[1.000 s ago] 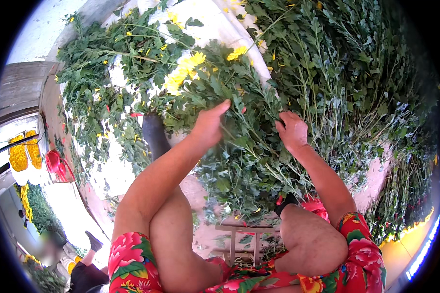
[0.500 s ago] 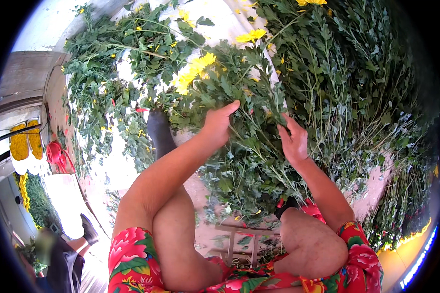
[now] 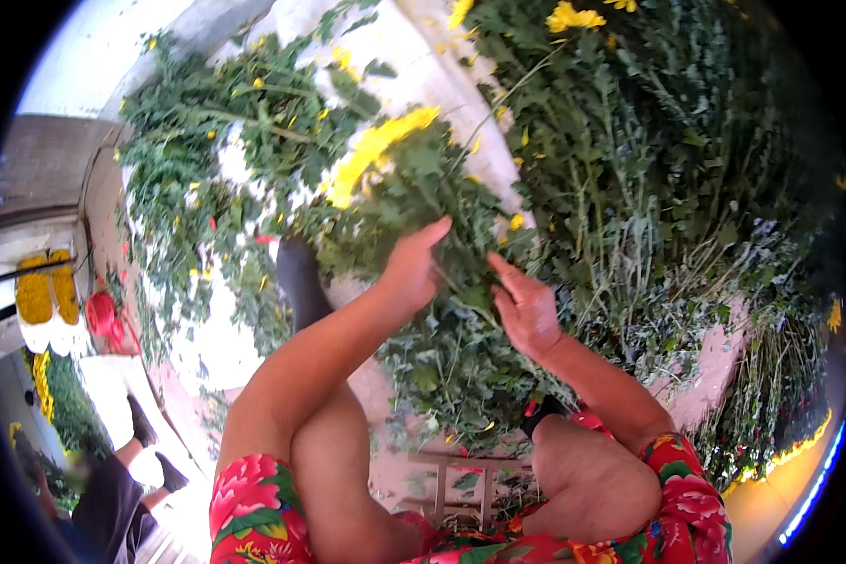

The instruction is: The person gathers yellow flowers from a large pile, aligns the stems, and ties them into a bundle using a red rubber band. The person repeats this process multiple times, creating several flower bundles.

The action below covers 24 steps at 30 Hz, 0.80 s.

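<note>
My left hand point(image 3: 415, 268) is closed around a bunch of yellow chrysanthemums point(image 3: 381, 146). The yellow heads are gathered at the upper left of the bunch, and its leafy green stems run down to the right past my fist. Close to the right side of these stems is my right hand point(image 3: 531, 315), its index finger stretched toward the leaves and its fingers apart. Slight motion blur hides whether its fingertips touch the leaves. Below both hands lies a heap of leafy green cuttings point(image 3: 451, 362).
A thick pile of chrysanthemum stems point(image 3: 630, 188) covers the right side. More leafy stems point(image 3: 244, 103) lie on white sheeting point(image 3: 414, 56) at the far left. A small wooden frame point(image 3: 461, 462) stands between my legs. Red ribbon point(image 3: 103, 318) and another person's legs point(image 3: 113, 493) are at the left.
My right hand has moved left toward the bunch. The single yellow flower that stood above it is now up against the bunch's other heads, and its fingers have spread. My left hand keeps its hold.
</note>
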Each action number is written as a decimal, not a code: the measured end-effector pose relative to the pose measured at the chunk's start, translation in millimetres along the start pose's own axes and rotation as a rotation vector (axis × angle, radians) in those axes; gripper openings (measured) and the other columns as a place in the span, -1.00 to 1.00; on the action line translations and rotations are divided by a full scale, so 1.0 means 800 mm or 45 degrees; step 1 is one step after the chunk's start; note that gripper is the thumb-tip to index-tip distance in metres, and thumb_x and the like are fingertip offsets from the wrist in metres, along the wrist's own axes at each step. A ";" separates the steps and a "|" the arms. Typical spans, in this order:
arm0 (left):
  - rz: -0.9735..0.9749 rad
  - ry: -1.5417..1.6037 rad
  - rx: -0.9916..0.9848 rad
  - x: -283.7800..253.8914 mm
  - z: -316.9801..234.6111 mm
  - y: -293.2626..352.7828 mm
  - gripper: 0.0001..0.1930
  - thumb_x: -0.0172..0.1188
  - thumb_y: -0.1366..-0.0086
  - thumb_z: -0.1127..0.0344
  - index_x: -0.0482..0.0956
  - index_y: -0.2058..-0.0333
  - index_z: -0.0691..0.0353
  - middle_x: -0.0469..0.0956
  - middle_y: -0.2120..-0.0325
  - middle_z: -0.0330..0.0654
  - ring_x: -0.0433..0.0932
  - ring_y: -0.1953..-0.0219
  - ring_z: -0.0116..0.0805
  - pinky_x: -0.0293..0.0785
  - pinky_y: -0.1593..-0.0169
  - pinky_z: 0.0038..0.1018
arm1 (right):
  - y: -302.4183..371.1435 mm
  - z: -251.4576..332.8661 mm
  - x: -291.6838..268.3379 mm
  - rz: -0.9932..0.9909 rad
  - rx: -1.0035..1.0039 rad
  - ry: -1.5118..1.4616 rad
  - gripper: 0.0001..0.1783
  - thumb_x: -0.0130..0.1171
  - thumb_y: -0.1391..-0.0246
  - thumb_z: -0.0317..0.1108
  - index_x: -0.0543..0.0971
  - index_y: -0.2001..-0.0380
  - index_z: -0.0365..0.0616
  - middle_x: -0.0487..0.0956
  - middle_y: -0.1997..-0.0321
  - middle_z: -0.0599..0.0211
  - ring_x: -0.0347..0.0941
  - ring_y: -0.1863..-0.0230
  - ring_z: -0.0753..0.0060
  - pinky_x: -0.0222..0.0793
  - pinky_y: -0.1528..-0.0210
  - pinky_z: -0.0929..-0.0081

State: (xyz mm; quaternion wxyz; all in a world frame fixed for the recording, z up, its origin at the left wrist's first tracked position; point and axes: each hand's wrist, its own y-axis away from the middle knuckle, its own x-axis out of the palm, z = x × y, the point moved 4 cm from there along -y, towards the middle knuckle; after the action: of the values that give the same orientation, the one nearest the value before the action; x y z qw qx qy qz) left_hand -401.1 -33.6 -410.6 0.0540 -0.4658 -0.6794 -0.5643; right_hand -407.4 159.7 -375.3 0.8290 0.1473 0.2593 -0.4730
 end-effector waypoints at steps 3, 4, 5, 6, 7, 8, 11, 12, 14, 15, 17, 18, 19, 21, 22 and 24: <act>0.245 0.078 -0.098 0.016 -0.006 0.000 -0.61 0.06 -0.46 0.20 0.46 -0.14 0.29 0.60 -0.04 0.00 0.58 -0.06 -0.07 0.49 -0.20 -0.12 | 0.000 0.004 -0.002 -0.026 -0.111 0.126 -0.42 0.13 -0.06 -0.56 0.50 -0.22 -0.14 0.64 0.08 -0.04 0.63 0.12 -0.02 0.55 0.13 0.20; 0.320 0.120 -0.113 0.020 -0.010 0.005 -0.60 0.04 -0.46 0.20 0.44 -0.16 0.28 0.59 -0.05 0.02 0.58 -0.07 -0.06 0.48 -0.21 -0.11 | -0.002 0.010 -0.003 -0.012 -0.106 0.150 -0.43 0.14 -0.05 -0.55 0.51 -0.20 -0.14 0.64 0.19 0.05 0.61 0.24 0.01 0.53 0.21 0.20; 0.276 0.061 -0.119 0.017 -0.010 0.006 -0.61 0.03 -0.46 0.21 0.43 -0.17 0.28 0.59 -0.06 0.04 0.58 -0.07 -0.06 0.48 -0.21 -0.10 | -0.005 0.017 -0.004 -0.001 -0.135 0.147 -0.44 0.17 -0.04 -0.54 0.52 -0.18 -0.12 0.61 0.28 0.13 0.57 0.32 0.03 0.50 0.28 0.20; 0.232 0.002 -0.124 0.015 -0.009 0.005 -0.61 0.02 -0.47 0.23 0.42 -0.17 0.27 0.58 -0.06 0.06 0.58 -0.07 -0.06 0.49 -0.20 -0.09 | -0.007 0.021 -0.013 0.095 -0.129 0.171 -0.46 0.18 -0.03 -0.53 0.53 -0.16 -0.12 0.61 0.28 0.16 0.57 0.31 0.05 0.50 0.27 0.20; 0.175 -0.055 -0.124 0.013 -0.008 0.005 -0.61 0.00 -0.47 0.24 0.41 -0.18 0.26 0.58 -0.06 0.07 0.59 -0.07 -0.06 0.49 -0.20 -0.09 | -0.007 0.027 -0.017 0.198 -0.124 0.185 -0.48 0.20 -0.03 -0.52 0.54 -0.13 -0.12 0.60 0.29 0.20 0.57 0.30 0.06 0.50 0.26 0.20; 0.107 -0.103 -0.096 0.018 -0.011 0.009 -0.63 0.01 -0.47 0.25 0.41 -0.17 0.25 0.59 -0.03 0.09 0.60 -0.05 -0.05 0.52 -0.18 -0.07 | -0.012 0.025 -0.028 0.108 -0.208 0.265 -0.50 0.20 -0.03 -0.51 0.54 -0.12 -0.12 0.61 0.27 0.19 0.56 0.27 0.06 0.50 0.23 0.20; 0.086 -0.095 -0.041 0.022 -0.018 0.013 -0.64 0.01 -0.47 0.26 0.43 -0.15 0.28 0.62 0.01 0.07 0.61 -0.02 -0.05 0.54 -0.16 -0.07 | -0.056 -0.011 -0.095 -0.271 -0.231 0.419 -0.56 0.23 -0.06 -0.50 0.54 -0.07 -0.17 0.60 0.15 0.11 0.53 0.13 0.03 0.49 0.08 0.19; 0.085 -0.088 -0.040 0.016 -0.019 0.011 -0.65 0.02 -0.47 0.25 0.45 -0.13 0.29 0.64 0.04 0.05 0.62 -0.02 -0.07 0.55 -0.15 -0.08 | -0.072 -0.028 -0.125 -0.467 -0.078 0.389 -0.58 0.24 -0.09 -0.50 0.53 -0.06 -0.20 0.59 0.06 0.04 0.51 0.04 0.00 0.47 -0.03 0.17; 0.062 -0.121 -0.037 0.018 -0.021 0.014 -0.66 0.02 -0.47 0.25 0.46 -0.11 0.29 0.64 0.04 0.06 0.62 -0.02 -0.08 0.55 -0.15 -0.08 | -0.099 -0.051 -0.181 -0.799 -0.099 0.935 -0.41 0.27 -0.10 -0.45 0.38 -0.21 -0.30 0.56 -0.02 -0.06 0.47 -0.02 -0.09 0.43 -0.05 0.09; 0.047 -0.136 -0.034 0.017 -0.022 0.015 -0.66 0.02 -0.47 0.24 0.47 -0.10 0.29 0.64 0.04 0.06 0.62 -0.02 -0.08 0.55 -0.15 -0.09 | -0.106 -0.057 -0.191 -0.799 -0.022 1.072 -0.34 0.26 -0.13 -0.41 0.31 -0.28 -0.31 0.58 0.03 -0.12 0.48 0.03 -0.18 0.43 -0.05 0.08; 0.055 -0.145 -0.049 0.022 -0.019 0.012 -0.67 0.02 -0.47 0.23 0.47 -0.09 0.29 0.64 0.04 0.05 0.62 -0.02 -0.09 0.56 -0.14 -0.09 | -0.107 -0.114 -0.191 -0.407 0.467 0.790 -0.41 0.21 -0.19 -0.38 0.36 -0.24 -0.37 0.60 0.05 -0.13 0.53 0.08 -0.23 0.45 -0.03 0.06; 0.055 -0.150 -0.054 0.024 -0.019 0.011 -0.67 0.02 -0.48 0.23 0.48 -0.09 0.28 0.64 0.04 0.05 0.62 -0.01 -0.10 0.56 -0.14 -0.09 | -0.099 -0.122 -0.185 -0.413 0.375 0.743 -0.46 0.20 -0.20 -0.38 0.39 -0.21 -0.35 0.61 0.05 -0.12 0.55 0.09 -0.23 0.46 -0.01 0.07; 0.057 -0.145 -0.048 0.020 -0.021 0.011 -0.67 0.02 -0.48 0.23 0.48 -0.09 0.28 0.64 0.04 0.05 0.63 -0.01 -0.10 0.56 -0.14 -0.10 | -0.091 -0.120 -0.168 -0.407 0.273 0.683 -0.49 0.18 -0.21 -0.38 0.42 -0.19 -0.34 0.62 0.06 -0.11 0.56 0.10 -0.23 0.48 0.01 0.08; 0.073 -0.137 -0.051 0.015 -0.021 0.011 -0.67 0.02 -0.48 0.22 0.48 -0.08 0.28 0.64 0.04 0.06 0.63 -0.01 -0.11 0.56 -0.13 -0.11 | -0.071 -0.108 -0.150 -0.429 0.161 0.571 -0.56 0.15 -0.23 -0.38 0.48 -0.15 -0.30 0.63 0.04 -0.08 0.57 0.09 -0.21 0.50 0.05 0.11; 0.081 -0.130 -0.037 0.012 -0.020 0.011 -0.66 0.02 -0.48 0.21 0.48 -0.09 0.28 0.64 0.03 0.05 0.63 -0.01 -0.11 0.56 -0.13 -0.11 | -0.063 -0.099 -0.145 -0.453 0.142 0.510 -0.59 0.14 -0.23 -0.39 0.50 -0.13 -0.28 0.63 0.03 -0.07 0.58 0.08 -0.20 0.51 0.06 0.13; 0.098 -0.119 -0.014 0.005 -0.020 0.008 -0.65 0.02 -0.48 0.19 0.48 -0.09 0.27 0.63 0.02 0.05 0.63 -0.01 -0.11 0.56 -0.13 -0.10 | -0.054 -0.081 -0.139 -0.391 0.235 0.370 -0.61 0.12 -0.24 -0.43 0.51 -0.13 -0.19 0.62 -0.03 -0.03 0.57 0.03 -0.19 0.53 0.06 0.18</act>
State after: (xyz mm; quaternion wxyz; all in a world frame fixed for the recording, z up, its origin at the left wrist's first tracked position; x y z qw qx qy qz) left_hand -405.9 -45.2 -398.0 0.0414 -0.5177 -0.6598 -0.5430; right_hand -509.4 247.8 -365.1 0.6841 0.2479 0.3510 -0.5893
